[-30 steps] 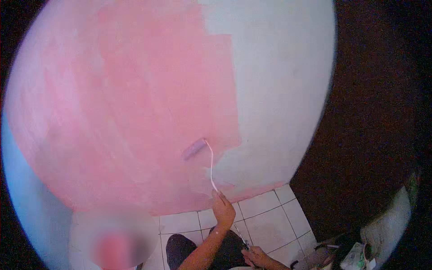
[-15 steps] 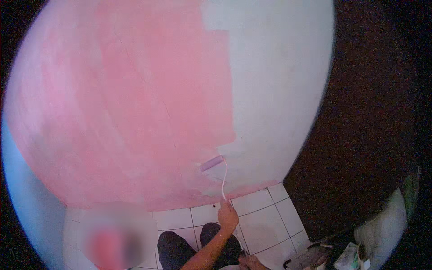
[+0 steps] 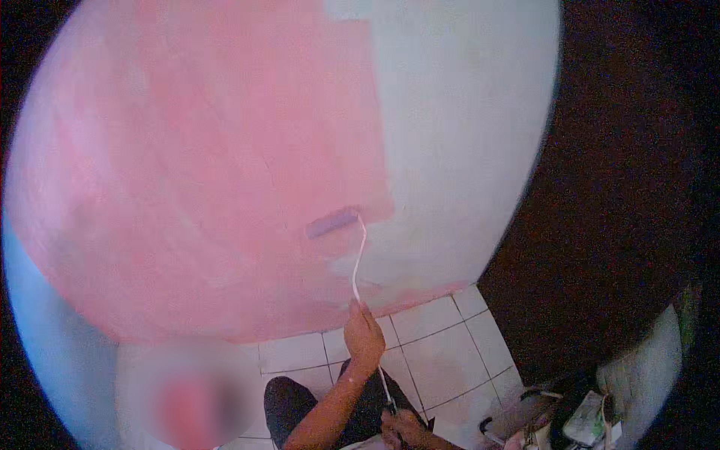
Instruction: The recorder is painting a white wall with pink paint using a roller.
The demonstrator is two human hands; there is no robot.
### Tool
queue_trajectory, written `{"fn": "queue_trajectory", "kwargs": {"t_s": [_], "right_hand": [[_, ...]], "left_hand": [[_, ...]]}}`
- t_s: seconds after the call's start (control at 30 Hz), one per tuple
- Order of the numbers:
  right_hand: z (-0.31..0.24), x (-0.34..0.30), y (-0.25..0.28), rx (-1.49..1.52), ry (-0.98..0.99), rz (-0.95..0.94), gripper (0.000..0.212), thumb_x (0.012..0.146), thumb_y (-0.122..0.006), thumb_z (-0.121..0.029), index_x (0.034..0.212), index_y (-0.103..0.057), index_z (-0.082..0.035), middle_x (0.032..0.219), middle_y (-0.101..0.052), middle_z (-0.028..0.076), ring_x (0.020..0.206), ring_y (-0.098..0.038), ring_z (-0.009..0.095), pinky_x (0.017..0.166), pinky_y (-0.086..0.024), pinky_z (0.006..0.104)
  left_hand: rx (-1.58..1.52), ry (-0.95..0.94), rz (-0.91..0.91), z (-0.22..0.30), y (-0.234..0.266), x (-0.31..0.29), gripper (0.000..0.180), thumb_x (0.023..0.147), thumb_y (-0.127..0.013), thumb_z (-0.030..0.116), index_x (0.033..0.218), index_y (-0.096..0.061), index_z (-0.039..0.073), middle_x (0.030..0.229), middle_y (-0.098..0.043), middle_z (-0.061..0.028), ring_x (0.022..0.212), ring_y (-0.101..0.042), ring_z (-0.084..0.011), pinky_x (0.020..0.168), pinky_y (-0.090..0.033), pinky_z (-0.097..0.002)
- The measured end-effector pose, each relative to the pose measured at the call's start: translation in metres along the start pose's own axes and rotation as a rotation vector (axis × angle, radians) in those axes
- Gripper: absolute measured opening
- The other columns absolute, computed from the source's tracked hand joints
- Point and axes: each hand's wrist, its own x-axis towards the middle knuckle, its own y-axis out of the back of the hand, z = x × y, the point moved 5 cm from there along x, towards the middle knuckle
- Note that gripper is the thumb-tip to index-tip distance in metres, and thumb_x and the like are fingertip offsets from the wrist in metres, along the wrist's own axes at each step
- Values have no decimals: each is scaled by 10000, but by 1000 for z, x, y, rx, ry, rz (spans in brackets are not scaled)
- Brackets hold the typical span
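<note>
Both my hands are closed on one paint roller (image 3: 333,223), which has a pinkish-purple sleeve and a long white rod. My left hand (image 3: 364,336) grips the rod about midway, in front of the wall's lower edge. Lower and nearer to me, my right hand (image 3: 405,430) wraps round the dark handle end. The sleeve lies tilted against the painted pink part of the wall (image 3: 262,135), near its lower right corner. Right of it the wall is pale and unpainted, with a faint smeared pink patch below the roller.
White floor tiles (image 3: 435,352) meet the wall below a pink strip. My dark-trousered knees (image 3: 289,405) are bent beneath my arms. A blurred reddish thing (image 3: 184,412) stands at lower left. Assorted items (image 3: 589,420) lie at lower right beside a dark brown surface (image 3: 600,225).
The roller has moved up and slightly left on the wall, from the patchy lower area onto solid pink. My left hand has risen with it; the right hand shows more fully.
</note>
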Motion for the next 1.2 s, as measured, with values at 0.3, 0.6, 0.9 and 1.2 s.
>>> {"fn": "queue_trajectory", "kwargs": {"t_s": [0.3,0.6,0.9,1.2], "right_hand": [[10,-9,36,-250,45,244,300,888,-523,-299,685,-449,-91,441,-413,37,385,-423,154,406,-356,303],[-16,2,11,-191,-63,149,317,881,-532,-311,668,-440,-94,452,-436,44,391,-435,150,415,-373,306],[-52,14,51,-379,-23,264,362,860,-535,-408,723,-469,-80,504,-430,4,375,-385,101,360,-317,240],[-29,12,122,-476,-179,582,280,881,-505,-320,727,-474,-88,481,-409,-10,354,-346,79,322,-270,247]], "left_hand": [[-25,-72,119,-14,-37,-33,272,929,-352,215,964,-458,-33,714,-542,-271,679,-529,-456,589,-394,-524],[-112,1,26,26,10,15,274,938,-337,231,1019,-424,-16,680,-540,-261,643,-531,-453,544,-387,-523],[-158,-41,111,30,-13,23,281,946,-318,223,1004,-419,-32,606,-522,-238,603,-527,-444,522,-382,-501],[-203,84,-184,-24,-107,-22,262,917,-396,148,1048,-376,-79,557,-523,-206,524,-542,-395,434,-393,-461]]}}
